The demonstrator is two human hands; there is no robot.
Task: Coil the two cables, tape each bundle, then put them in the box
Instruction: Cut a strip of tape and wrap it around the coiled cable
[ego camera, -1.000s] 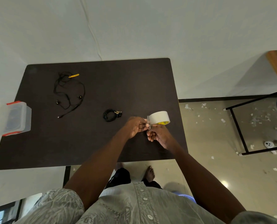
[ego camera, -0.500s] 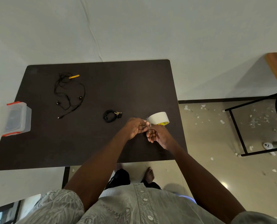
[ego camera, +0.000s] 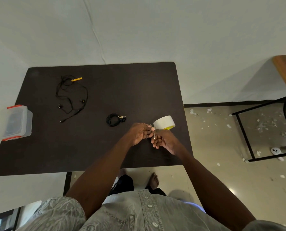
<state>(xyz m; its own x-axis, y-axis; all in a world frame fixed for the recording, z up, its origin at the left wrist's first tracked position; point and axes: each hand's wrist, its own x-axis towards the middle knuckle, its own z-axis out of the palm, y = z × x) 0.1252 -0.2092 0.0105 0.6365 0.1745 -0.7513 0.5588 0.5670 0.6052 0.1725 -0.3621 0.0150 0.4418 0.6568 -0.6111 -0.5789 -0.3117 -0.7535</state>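
Both hands pinch a thin strip of tape (ego camera: 154, 130) drawn from the white tape roll (ego camera: 164, 122) — left hand (ego camera: 139, 133), right hand (ego camera: 164, 141). Left of the grip lies the coiled black cable bundle (ego camera: 114, 120) on the bench — the strip could fold onto itself.

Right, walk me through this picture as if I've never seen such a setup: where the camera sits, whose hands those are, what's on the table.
There is no machine here. A camera worn on a person's head looks down at their own two arms. On the dark table lie a loose black cable at the far left, a coiled cable bundle nearer the middle, and a clear box with red clips at the left edge. The left hand and right hand meet by the white tape roll, pinching a thin strip of tape between the fingers.
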